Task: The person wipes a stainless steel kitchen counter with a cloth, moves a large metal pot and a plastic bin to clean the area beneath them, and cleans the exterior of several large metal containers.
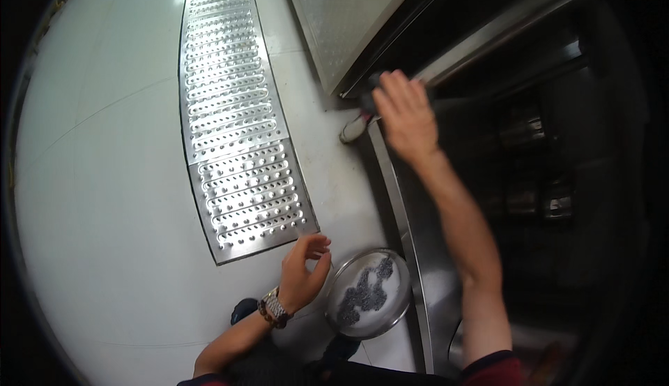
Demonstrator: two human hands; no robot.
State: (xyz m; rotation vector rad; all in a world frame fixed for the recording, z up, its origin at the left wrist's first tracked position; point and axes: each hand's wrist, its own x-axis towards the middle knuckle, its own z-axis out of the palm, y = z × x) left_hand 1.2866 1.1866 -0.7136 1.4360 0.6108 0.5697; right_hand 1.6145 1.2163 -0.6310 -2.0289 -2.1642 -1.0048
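Observation:
My right hand [406, 116] reaches forward, fingers stretched flat over a dark scouring pad [370, 102] pressed at the end of a metal edge. Most of the pad is hidden beneath the palm. My left hand [304, 273], with a metal watch [275, 302] and a beaded bracelet at the wrist, hovers loosely curled and holds nothing. Just right of it is a round metal basin [400, 310] of whitish, foamy liquid. Dark clumps that look like steel wool [366, 294] lie in the basin.
A perforated steel drain grate [243, 182] runs along the pale tiled floor [104, 177]. A steel counter edge [402, 203] borders dark shelving on the right, where shiny metal containers [556, 200] stand. A light panel [350, 14] leans across the top. A small whitish object [354, 128] is near my right hand.

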